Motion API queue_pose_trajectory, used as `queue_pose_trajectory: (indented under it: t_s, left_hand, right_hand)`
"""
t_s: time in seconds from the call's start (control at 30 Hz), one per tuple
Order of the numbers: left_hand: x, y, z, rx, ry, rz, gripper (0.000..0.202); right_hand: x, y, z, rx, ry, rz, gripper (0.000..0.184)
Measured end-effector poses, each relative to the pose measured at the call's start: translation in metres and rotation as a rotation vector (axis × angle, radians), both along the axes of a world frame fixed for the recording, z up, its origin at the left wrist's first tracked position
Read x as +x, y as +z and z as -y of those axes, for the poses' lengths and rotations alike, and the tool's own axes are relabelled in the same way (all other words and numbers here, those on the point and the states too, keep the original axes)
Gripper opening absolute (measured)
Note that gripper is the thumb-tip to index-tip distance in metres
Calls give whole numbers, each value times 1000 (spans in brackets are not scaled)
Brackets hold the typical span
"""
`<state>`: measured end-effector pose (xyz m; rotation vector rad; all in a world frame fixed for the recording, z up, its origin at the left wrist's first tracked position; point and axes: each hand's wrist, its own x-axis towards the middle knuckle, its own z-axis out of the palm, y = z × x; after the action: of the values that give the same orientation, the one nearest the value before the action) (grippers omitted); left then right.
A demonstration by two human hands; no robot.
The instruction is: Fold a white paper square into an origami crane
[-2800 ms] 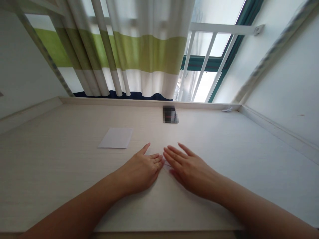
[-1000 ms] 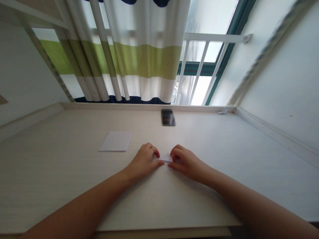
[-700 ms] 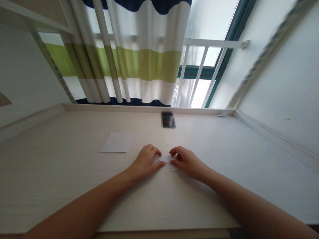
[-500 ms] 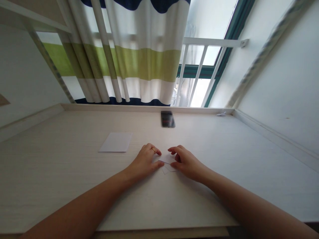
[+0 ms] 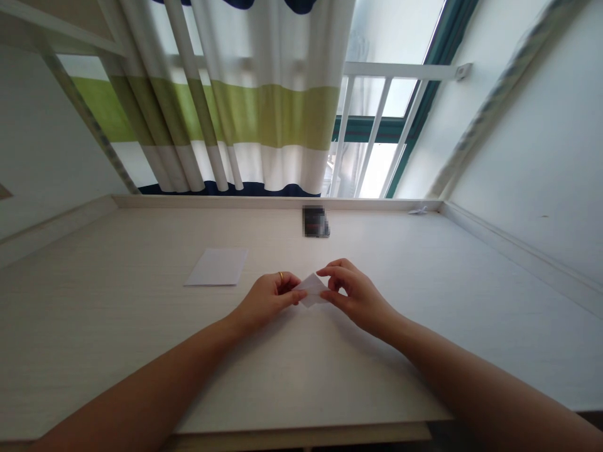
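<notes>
A small folded sheet of white paper (image 5: 311, 290) is between my two hands, a little above the pale tabletop. My left hand (image 5: 276, 292), with a ring on one finger, pinches its left side between thumb and fingers. On the other side, my right hand (image 5: 346, 285) has its thumb on the lower right edge and its index fingertip near the top corner. The paper shows several creased faces and pointed corners. Parts of its left and right sides are hidden by my fingers.
A stack or sheet of square white paper (image 5: 217, 267) lies left of my hands. A dark pixelated object (image 5: 315, 221) sits near the back edge, and a small white scrap (image 5: 418, 211) lies in the back right corner. Raised ledges (image 5: 226, 202) border the table (image 5: 301, 376).
The folded paper has been lifted off the tabletop and tilted, so it now shows a diamond-like shape. My right index finger has moved up to its top corner.
</notes>
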<state>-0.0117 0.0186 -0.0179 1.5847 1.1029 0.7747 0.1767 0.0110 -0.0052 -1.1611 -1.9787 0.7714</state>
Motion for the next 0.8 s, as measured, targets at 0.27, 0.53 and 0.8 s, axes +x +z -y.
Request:
queue_pose_trajectory:
  t_s: [0.27,0.53,0.8]
  left_hand:
    - [1,5,7,303,28,-209,18]
    - [0,4,7,384,69,15,5]
    - [0,11,4,-397,37,649,37]
  right_hand:
    - [1,0,1,160,4,127,19]
    - [0,1,2,561,134,139,14]
    - [3,5,2,748,138,167,14]
